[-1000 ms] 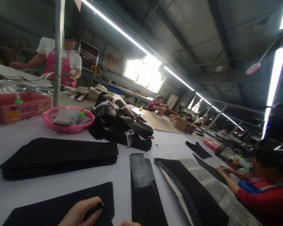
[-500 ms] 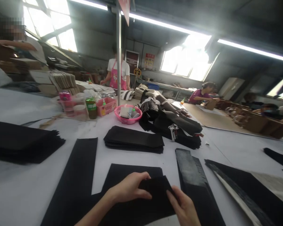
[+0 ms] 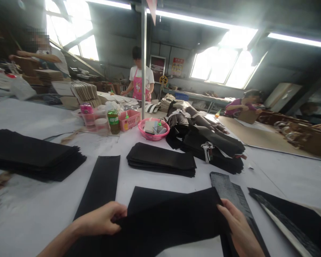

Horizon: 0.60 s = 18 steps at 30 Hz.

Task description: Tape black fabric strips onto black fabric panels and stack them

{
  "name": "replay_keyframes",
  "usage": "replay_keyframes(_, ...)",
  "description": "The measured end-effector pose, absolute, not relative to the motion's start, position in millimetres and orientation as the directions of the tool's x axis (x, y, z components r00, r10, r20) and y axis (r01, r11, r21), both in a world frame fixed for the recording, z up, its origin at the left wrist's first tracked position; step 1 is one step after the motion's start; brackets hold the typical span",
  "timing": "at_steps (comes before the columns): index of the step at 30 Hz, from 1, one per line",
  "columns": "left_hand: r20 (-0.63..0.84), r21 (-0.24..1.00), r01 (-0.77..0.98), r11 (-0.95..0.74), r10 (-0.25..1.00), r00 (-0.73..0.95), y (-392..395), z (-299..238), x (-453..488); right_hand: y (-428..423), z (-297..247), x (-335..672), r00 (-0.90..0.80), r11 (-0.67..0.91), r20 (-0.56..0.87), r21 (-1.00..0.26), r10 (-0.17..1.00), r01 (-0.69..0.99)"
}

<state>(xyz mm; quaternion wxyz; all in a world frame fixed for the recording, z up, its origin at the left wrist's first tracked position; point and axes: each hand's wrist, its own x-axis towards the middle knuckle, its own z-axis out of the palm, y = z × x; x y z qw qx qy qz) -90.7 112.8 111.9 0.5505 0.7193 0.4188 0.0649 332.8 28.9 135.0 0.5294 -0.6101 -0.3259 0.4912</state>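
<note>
My left hand [image 3: 101, 219] pinches the left end of a black fabric sheet [image 3: 171, 221], fingers closed on its edge. At the sheet's right end my right hand [image 3: 237, 226] grips it with thumb on top. The sheet is stretched between both hands, just above a black piece lying on the white table [image 3: 37, 210]. A long black strip [image 3: 100, 185] lies left of it and a grey-black strip [image 3: 226, 185] to the right.
Stacks of black sheets lie at the left [image 3: 29, 153] and centre [image 3: 162, 160]. Beyond are a pink basin [image 3: 153, 130], a pink box [image 3: 130, 119], a green bottle [image 3: 113, 121] and a dark garment pile [image 3: 208, 142]. A metal pole [image 3: 143, 60] stands behind. Other people work at the far tables.
My hands have moved apart, spreading the black sheet wide between them. The view has swung left and down from the table's right side.
</note>
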Motion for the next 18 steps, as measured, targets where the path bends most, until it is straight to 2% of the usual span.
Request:
replay_keyframes(4, -0.198, 0.919, 0.393, -0.038, 0.818, 0.54, 157, 135, -100, 72, 140, 338, 0.286, -0.213, -0.251, -0.964, 0.925, -0.158)
replay_keyframes(7, -0.064, 0.946, 0.318, -0.065, 0.923, 0.379, 201, 158, -95, 118, 143, 340, 0.349, -0.147, -0.186, -0.98, 0.919, -0.135)
replay_keyframes(11, 0.117, 0.94, 0.312, -0.138, 0.989, 0.085, 273, 168, -73, 196, 138, 340, 0.507, -0.066, 0.026, -0.985, 0.862, 0.162)
replay_keyframes(15, 0.162, 0.918, 0.386, -0.093, 0.975, -0.149, 336, 139, -53, 262, 121, 338, 0.56, -0.116, 0.114, -0.927, 0.821, 0.358)
replay_keyframes(18, 0.16, 0.872, 0.489, -0.017, 0.954, -0.252, 343, 107, -60, 275, 108, 340, 0.588, -0.19, 0.157, -0.854, 0.793, 0.485)
